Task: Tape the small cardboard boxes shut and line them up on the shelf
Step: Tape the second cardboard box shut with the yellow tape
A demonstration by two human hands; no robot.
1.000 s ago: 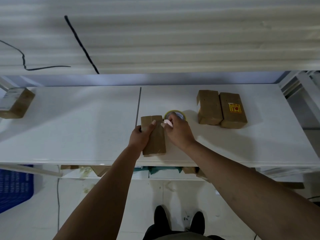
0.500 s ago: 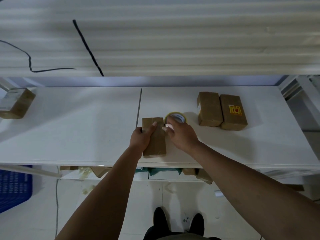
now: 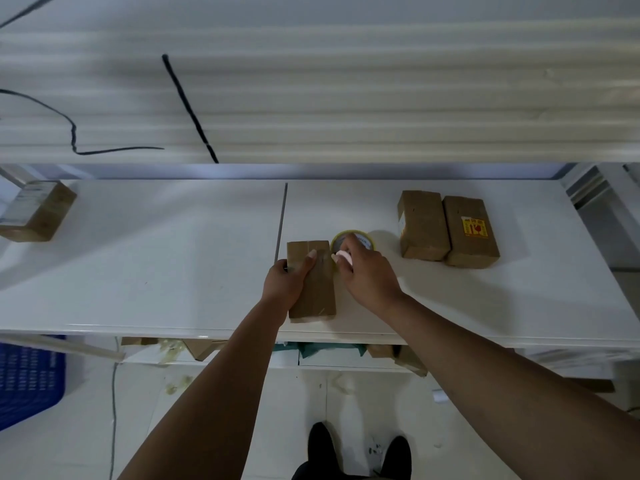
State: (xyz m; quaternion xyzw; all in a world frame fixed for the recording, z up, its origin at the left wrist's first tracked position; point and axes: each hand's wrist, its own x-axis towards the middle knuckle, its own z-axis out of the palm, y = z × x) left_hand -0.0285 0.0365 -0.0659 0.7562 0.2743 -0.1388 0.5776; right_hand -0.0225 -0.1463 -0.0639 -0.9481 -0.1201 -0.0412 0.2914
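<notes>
A small brown cardboard box (image 3: 317, 292) lies on the white shelf (image 3: 173, 271) near its front edge. My left hand (image 3: 287, 278) grips the box's left side, thumb pressed on its top face. My right hand (image 3: 367, 275) rests on a roll of clear tape (image 3: 356, 237) standing just right of the box, and pinches a small white object against it. Two more brown boxes stand side by side further right: a plain one (image 3: 422, 225) and one with a yellow and red label (image 3: 469, 232).
Another brown box (image 3: 36, 211) with a pale taped top sits at the shelf's far left. A higher shelf with black cables (image 3: 188, 105) overhangs the back. Below the front edge are cardboard scraps, a blue crate (image 3: 29, 379) and my shoes on the floor.
Both hands stay on the box and tape roll. My right hand has edged slightly over the roll; the view has tilted a little.
</notes>
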